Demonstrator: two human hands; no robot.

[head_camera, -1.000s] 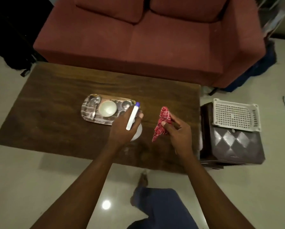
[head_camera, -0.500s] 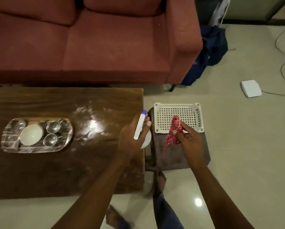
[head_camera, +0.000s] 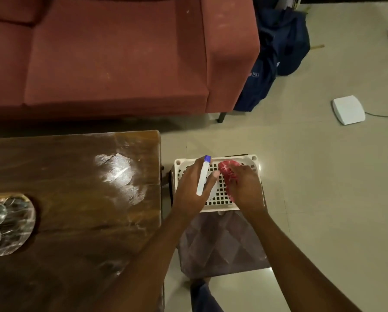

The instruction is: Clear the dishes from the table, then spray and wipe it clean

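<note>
My left hand (head_camera: 192, 188) grips a white spray bottle (head_camera: 202, 176) with a blue tip, held over the white perforated basket (head_camera: 220, 199). My right hand (head_camera: 247, 188) holds a bunched red patterned cloth (head_camera: 228, 174) down in the same basket. The basket rests on a dark brown stool (head_camera: 222, 246) just right of the wooden table (head_camera: 76, 199). At the table's left edge lies a steel tray (head_camera: 10, 224) with small steel bowls, cut off by the frame.
A red sofa (head_camera: 121, 59) stands behind the table. A dark blue bag (head_camera: 276, 52) leans by the sofa's arm. A white box (head_camera: 348, 110) with a cable lies on the tiled floor at the right. My leg shows below the stool.
The view swung right, away from the tray. Both hands moved from above the table to over the basket, and the cloth went down into it.
</note>
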